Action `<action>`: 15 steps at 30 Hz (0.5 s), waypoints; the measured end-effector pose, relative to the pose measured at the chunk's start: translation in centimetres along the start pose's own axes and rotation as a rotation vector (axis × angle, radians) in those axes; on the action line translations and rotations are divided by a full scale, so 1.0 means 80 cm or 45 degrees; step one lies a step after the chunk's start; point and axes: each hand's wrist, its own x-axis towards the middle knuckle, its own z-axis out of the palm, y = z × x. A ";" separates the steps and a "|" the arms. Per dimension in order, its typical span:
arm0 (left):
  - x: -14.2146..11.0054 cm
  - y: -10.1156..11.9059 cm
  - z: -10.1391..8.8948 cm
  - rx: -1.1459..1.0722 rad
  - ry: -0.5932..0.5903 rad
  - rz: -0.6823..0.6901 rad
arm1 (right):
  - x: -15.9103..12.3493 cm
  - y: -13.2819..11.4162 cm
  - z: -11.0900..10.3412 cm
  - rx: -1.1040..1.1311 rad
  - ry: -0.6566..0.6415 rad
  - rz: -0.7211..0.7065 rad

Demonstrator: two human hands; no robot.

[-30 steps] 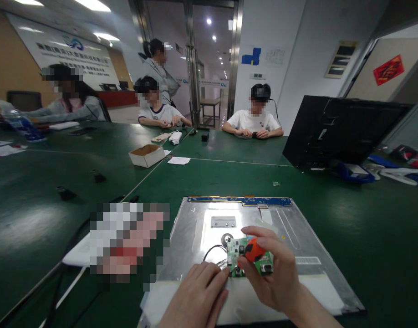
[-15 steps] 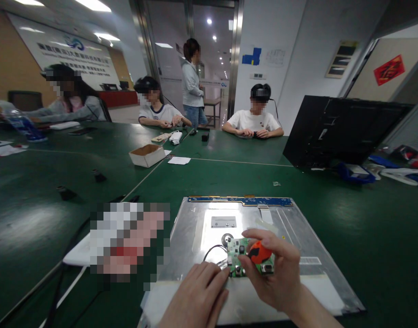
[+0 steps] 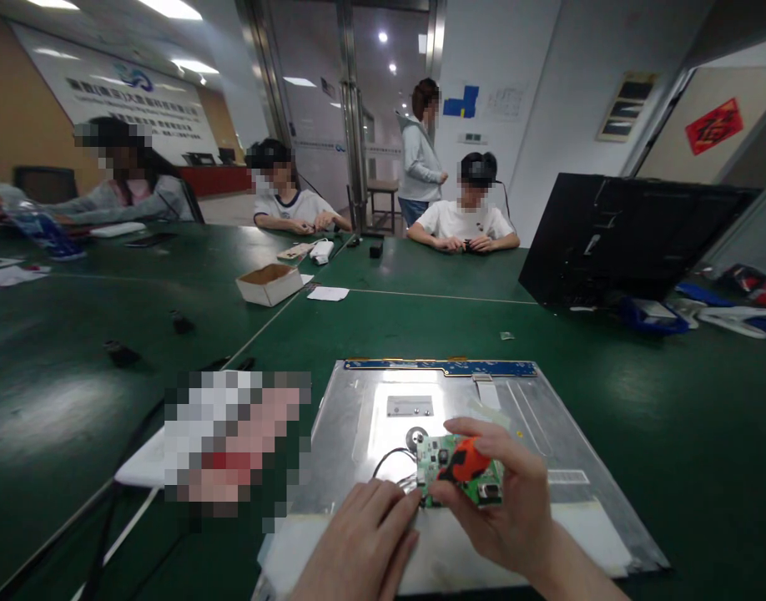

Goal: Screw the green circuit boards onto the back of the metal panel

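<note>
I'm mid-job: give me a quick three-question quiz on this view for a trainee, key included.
1. Which hand grips the orange-and-black handle over the green circuit board?
2. What colour is the strip along the metal panel's far edge? (a) red (b) blue (c) yellow
3. True or false: a white box stands on the panel.

Key: 1. The right hand. 2. (b). 3. False; the open white box stands on the green table.
</note>
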 end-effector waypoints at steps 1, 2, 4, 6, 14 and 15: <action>0.000 0.000 0.000 -0.002 -0.003 0.001 | -0.003 0.001 0.002 0.039 0.030 0.030; 0.000 0.000 -0.001 -0.003 -0.010 0.003 | -0.005 0.002 0.003 0.070 0.048 0.056; 0.001 -0.001 -0.001 0.002 -0.016 0.006 | -0.008 0.003 0.004 0.089 0.055 0.085; 0.001 -0.001 0.000 0.013 -0.010 0.012 | -0.006 0.003 0.003 0.061 0.021 0.065; 0.000 0.000 -0.001 0.003 -0.011 0.013 | 0.012 -0.002 -0.007 -0.038 -0.193 -0.043; 0.000 0.001 -0.001 0.000 -0.010 0.014 | 0.012 -0.002 -0.007 -0.034 -0.202 -0.049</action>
